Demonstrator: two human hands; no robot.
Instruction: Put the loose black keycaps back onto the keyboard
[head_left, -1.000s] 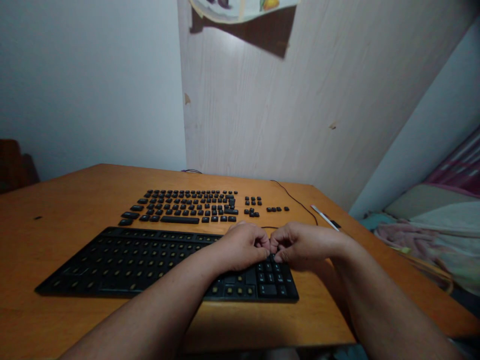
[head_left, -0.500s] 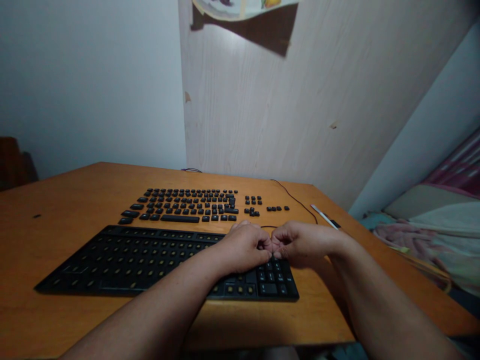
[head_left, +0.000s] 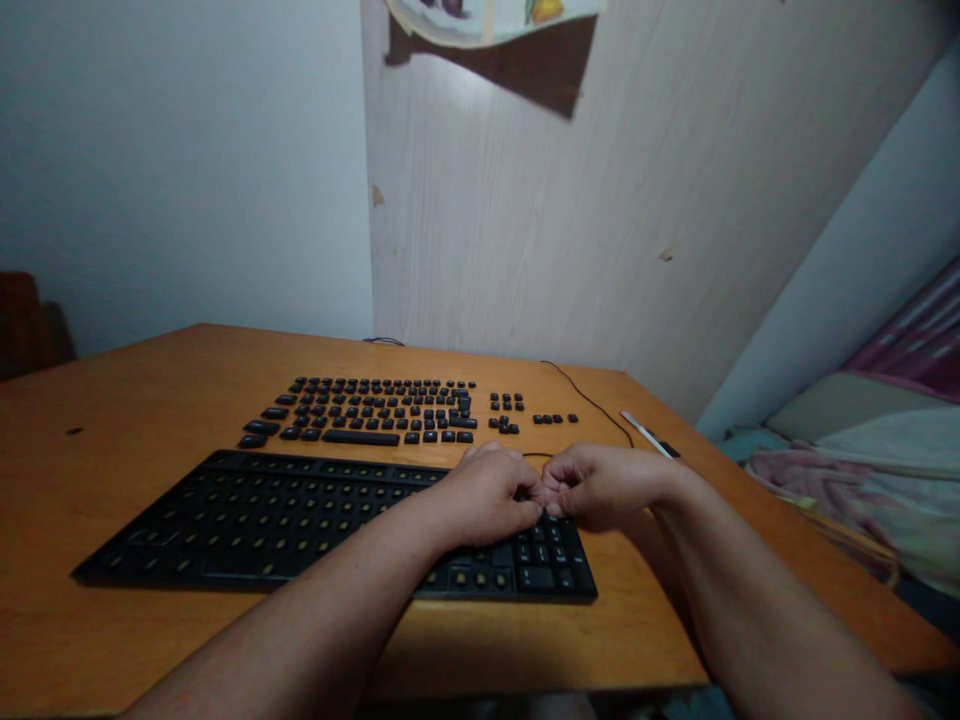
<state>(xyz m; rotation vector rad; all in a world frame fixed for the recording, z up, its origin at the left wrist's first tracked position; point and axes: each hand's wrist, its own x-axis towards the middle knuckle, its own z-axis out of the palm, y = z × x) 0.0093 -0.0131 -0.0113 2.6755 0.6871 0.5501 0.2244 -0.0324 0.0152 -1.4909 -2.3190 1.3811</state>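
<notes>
A black keyboard (head_left: 247, 520) lies across the table in front of me. Most of its key positions are bare, showing small yellowish posts, while keycaps fill the number pad (head_left: 547, 555) at its right end. My left hand (head_left: 495, 495) reaches over the keyboard, its fingers curled together at the top of the number pad. Right beside it, fingertips almost touching, my right hand (head_left: 596, 485) is bent down with its fingers pinched at the same spot. Whatever lies between the fingertips is hidden.
Beyond the keyboard, loose black keycaps (head_left: 360, 412) lie in rows on the wooden table (head_left: 150, 400). Small groups of keycaps (head_left: 506, 402) sit farther right. A thin dark cable (head_left: 589, 392) runs toward the wall, and a white stick-like object (head_left: 645, 434) lies near the right edge.
Almost nothing differs. My right hand's fingers have shifted very slightly at the top of the number pad; the left hand and keyboard look the same.
</notes>
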